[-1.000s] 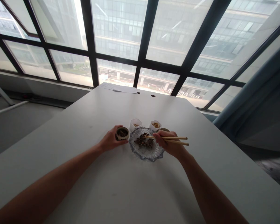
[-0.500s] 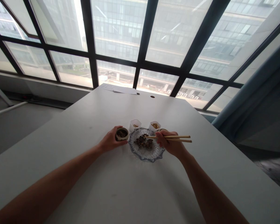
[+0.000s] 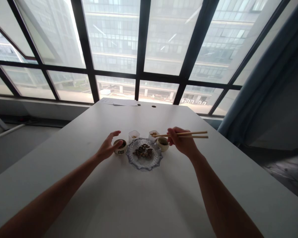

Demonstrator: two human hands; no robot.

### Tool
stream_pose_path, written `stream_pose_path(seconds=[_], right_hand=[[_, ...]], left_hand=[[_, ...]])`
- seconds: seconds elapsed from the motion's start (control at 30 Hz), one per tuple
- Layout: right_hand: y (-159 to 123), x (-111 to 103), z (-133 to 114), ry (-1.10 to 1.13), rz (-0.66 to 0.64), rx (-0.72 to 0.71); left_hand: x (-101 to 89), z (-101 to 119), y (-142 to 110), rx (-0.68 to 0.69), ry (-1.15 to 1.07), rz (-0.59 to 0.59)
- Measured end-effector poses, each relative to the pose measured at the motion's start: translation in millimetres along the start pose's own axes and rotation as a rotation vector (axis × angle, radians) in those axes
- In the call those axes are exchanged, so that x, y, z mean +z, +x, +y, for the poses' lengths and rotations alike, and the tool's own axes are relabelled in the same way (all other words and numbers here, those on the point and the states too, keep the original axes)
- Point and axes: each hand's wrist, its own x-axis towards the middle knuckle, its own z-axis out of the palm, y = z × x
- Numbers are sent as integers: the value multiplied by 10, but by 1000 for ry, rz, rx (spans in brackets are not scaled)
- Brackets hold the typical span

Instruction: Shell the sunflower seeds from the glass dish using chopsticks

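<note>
My right hand [image 3: 182,143], right of the glass dish [image 3: 146,166], grips chopsticks [image 3: 198,133]; left hand [image 3: 106,147] spread at cup [image 3: 121,151] on dish's left. Dark pieces [image 3: 143,152] inside: likely light, brittle; I'd pinch mid-piece.

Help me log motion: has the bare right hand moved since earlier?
Yes, the right hand moved rightward and forward relative to the clear, scalloped glass bowl.

The right hand [image 3: 181,142] grips smooth, wooden-looking chopsticks [image 3: 198,133]; left of that grip, a glossy, glass-like plate [image 3: 133,161] on a smooth table [image 3: 129,201].
</note>
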Motion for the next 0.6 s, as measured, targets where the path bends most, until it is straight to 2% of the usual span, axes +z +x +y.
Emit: stream_pose_path(seconds=[0.1,0.2,0.3,0.43,0.5,0.6], right_hand=[[-95,-62,-316,-304,-157,-336],[-130,-89,-478,-382,-228,-434],[-86,-157,-411,-311,-136,-319],[30,-286,-137,-268,26,-23],[73,-322,-18,-241,31,66],[99,-331,78,-207,7,89]], left_hand=[[137,253,44,70,145,-13],[368,518,145,108,230,-65],[639,732,294,137,346,-183],[1040,915,470,160,483,-358],[1238,970,537,202,522,-431],[1483,1015,627,219,581,-495]])
